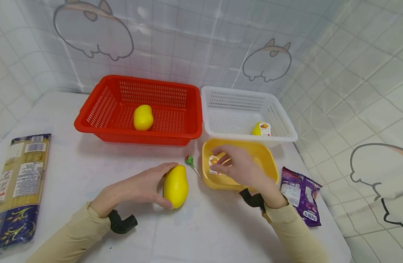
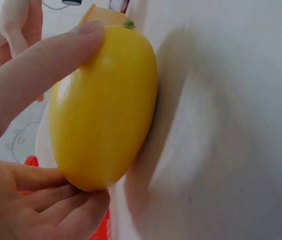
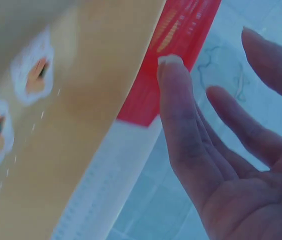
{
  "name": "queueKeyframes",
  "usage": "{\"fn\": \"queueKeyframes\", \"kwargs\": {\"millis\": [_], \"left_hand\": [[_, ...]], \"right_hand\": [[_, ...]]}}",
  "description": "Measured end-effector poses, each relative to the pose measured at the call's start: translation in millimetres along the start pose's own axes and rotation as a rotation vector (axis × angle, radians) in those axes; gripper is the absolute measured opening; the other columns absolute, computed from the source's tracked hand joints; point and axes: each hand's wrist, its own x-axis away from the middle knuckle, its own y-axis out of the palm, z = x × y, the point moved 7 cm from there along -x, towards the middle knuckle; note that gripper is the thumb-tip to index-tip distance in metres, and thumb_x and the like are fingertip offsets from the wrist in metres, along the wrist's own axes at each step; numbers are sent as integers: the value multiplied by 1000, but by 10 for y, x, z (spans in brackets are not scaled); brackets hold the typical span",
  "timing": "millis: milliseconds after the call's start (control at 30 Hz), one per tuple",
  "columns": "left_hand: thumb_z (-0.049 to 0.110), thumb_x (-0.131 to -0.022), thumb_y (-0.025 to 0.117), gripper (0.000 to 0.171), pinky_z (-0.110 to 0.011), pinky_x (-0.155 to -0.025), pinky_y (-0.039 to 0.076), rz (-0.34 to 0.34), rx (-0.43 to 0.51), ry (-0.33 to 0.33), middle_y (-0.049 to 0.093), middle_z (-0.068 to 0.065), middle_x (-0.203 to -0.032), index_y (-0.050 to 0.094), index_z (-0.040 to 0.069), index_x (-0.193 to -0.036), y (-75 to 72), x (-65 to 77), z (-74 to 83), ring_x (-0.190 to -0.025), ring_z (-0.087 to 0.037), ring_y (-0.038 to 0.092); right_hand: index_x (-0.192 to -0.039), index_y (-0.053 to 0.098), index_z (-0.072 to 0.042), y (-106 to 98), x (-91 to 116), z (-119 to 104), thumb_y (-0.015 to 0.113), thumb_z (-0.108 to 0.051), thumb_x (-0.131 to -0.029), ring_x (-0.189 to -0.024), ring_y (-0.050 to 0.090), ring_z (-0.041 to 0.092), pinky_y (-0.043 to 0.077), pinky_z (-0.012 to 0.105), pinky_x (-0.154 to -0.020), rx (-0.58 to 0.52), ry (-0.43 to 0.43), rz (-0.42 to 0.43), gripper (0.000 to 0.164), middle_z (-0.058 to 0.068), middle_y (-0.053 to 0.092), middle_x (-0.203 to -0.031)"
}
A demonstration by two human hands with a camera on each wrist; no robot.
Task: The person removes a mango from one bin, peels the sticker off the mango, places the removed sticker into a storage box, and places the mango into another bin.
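My left hand [image 1: 139,188] grips a yellow mango [image 1: 176,187] on the table, thumb on the near end and fingers at the far end. In the left wrist view the thumb presses beside the green stem of the mango [image 2: 106,105] and the other fingers curl under its opposite end. My right hand [image 1: 239,166] hovers over a yellow basket [image 1: 268,160], fingers loosely bent and apart, nothing between them. Inside that basket lie white stickers [image 1: 214,168] with orange fruit pictures, partly hidden by the hand; two stickers [image 3: 32,72] show in the right wrist view.
Behind stand a red basket [image 1: 145,139] with one mango [image 1: 143,117] and a white basket [image 1: 228,126] holding a stickered mango [image 1: 256,129]. A lollipop [image 1: 189,160] lies between the hands. A noodle packet [image 1: 20,186] is far left, a purple snack bag [image 1: 301,195] right.
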Motion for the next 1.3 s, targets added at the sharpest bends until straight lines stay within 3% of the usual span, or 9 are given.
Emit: {"fn": "queueKeyframes", "kwargs": {"millis": [200, 500, 667, 800, 1000, 1167, 1300], "left_hand": [[56, -68, 87, 113, -53, -116, 37, -1, -1, 4, 40, -8, -156, 31, 11, -155, -2, -6, -4, -137, -26, 45], [56, -67, 88, 115, -51, -114, 40, -5, 6, -12, 41, -7, -155, 30, 8, -155, -5, -5, -18, -133, -25, 48], [55, -67, 88, 115, -50, -114, 40, -6, 17, -9, 42, -7, -153, 30, 7, -154, -4, -2, -14, -132, -24, 48], [54, -67, 88, 114, -51, -113, 41, -8, 20, -10, 42, -6, -153, 30, 8, -154, -1, -6, -10, -132, -23, 48], [53, -67, 89, 114, -50, -113, 42, -11, 28, -14, 41, -6, -154, 31, 9, -154, 3, -4, -11, -133, -24, 47], [53, -67, 89, 113, -51, -113, 41, -12, 42, -10, 42, -6, -153, 31, 8, -154, 1, 0, -8, -132, -24, 48], [53, -68, 89, 113, -51, -113, 41, -12, 49, -5, 43, -6, -152, 30, 8, -154, 0, -1, -11, -132, -24, 48]], "right_hand": [[-129, 59, -5, 195, -9, -117, 77, -20, -89, -96, 67, 18, 59, 37, -88, -94, -28, -11, 47, 11, 65, -123], [-141, 51, -10, 445, -34, -238, 73, -27, -93, -108, 63, 20, 57, 38, -94, -122, -15, -69, 55, 6, 61, -125], [-145, 46, -8, 611, -41, -299, 71, -25, -94, -111, 62, 24, 56, 42, -95, -167, -30, -121, 59, 9, 53, -142], [-154, 33, -13, 744, -17, -309, 70, -30, -94, -122, 57, 24, 56, 34, -95, -178, 28, -189, 72, 8, 42, -153], [-159, 19, -6, 932, -10, -274, 63, -43, -97, -127, 52, 25, 51, 32, -103, -90, 72, -258, 84, 13, 38, -152], [-158, 21, -4, 1039, -29, -269, 53, -44, -102, -123, 48, 19, 46, 31, -108, -20, 29, -277, 76, 11, 39, -150], [-157, 22, -4, 1103, -39, -248, 47, -45, -104, -131, 41, 18, 39, 33, -115, 12, 19, -277, 72, 10, 33, -156]]}}
